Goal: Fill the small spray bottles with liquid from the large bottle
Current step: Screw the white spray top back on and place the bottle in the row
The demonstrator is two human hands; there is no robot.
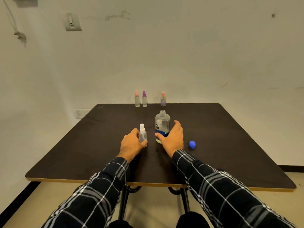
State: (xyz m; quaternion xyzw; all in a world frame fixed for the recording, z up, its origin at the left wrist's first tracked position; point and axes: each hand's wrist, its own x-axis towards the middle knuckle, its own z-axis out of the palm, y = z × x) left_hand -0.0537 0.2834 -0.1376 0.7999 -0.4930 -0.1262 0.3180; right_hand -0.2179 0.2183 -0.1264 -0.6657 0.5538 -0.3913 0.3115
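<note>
I read left hand (131, 143) gripping a small clear plastic spray bottle with white nozzle (142, 135), upright mid-table. At its 3 o'clock, right hand (173, 137) spread wide, thumb touching the uncapped large clear blue-labelled bottle (162, 121), fingers just off it.

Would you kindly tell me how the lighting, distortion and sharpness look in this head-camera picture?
Head view: dim, warm yellowish light with no harsh glare; wide-angle distortion bows the edges of the table; the small spray bottle and large bottle are see-through and low in contrast against the dark top; the three far bottles look small and soft.
</note>
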